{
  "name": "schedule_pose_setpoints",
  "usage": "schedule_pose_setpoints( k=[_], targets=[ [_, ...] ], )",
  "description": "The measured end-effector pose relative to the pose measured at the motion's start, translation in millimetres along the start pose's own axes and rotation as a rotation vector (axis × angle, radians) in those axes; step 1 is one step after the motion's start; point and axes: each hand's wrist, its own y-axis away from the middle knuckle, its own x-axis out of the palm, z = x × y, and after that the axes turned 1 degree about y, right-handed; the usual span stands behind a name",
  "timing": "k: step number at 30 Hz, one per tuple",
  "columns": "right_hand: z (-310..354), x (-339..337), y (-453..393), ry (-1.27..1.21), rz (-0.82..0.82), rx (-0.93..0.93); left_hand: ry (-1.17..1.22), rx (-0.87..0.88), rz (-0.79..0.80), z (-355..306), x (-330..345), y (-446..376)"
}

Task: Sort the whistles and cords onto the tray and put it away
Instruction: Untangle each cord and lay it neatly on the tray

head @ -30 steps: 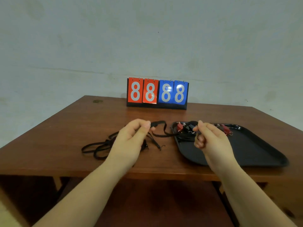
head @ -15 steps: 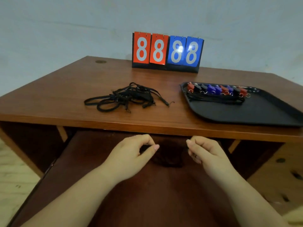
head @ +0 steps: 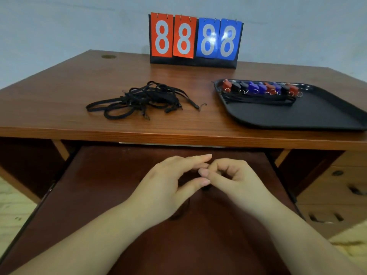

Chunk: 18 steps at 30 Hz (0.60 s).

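A tangled pile of black cords (head: 143, 100) lies on the wooden table (head: 79, 80), left of centre. At the right, a black tray (head: 317, 116) holds a row of red, black and blue whistles (head: 258, 87) along its far edge, with straightened cords (head: 260, 100) laid in front of them. Below the table's front edge, my left hand (head: 168, 187) and right hand (head: 236, 181) meet fingertip to fingertip. They pinch a black cord (head: 186, 207); one strand hangs under my left hand and the rest is hidden by my fingers.
A flip scoreboard (head: 195, 39) showing 8s in red and blue stands at the back of the table. A dark pull-out shelf (head: 99, 195) extends under my hands. Wooden drawers (head: 337, 187) stand at the lower right.
My hands dropped from above the table to below its front edge, carrying a cord, then came together until the fingertips touch. The view tilted downward.
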Motion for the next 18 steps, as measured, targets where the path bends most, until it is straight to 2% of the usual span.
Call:
schedule_pose_setpoints(
  k=[7, 12, 15, 18],
  targets=[
    [0, 0, 1, 0.015, -0.018, 0.007, -0.045, -0.065, -0.098, 0, -4, 0],
    [-1, -8, 0, 0.114, -0.057, 0.053, -0.049, -0.148, -0.086, 0, -9, -3],
    [-1, -13, -1, 0.052, -0.138, 0.038, 0.079, -0.282, -0.063, 0, -9, -5],
    [2, -12, 0, -0.078, -0.101, 0.023, 0.219, -0.39, -0.012, -4, -7, -6]
  ],
)
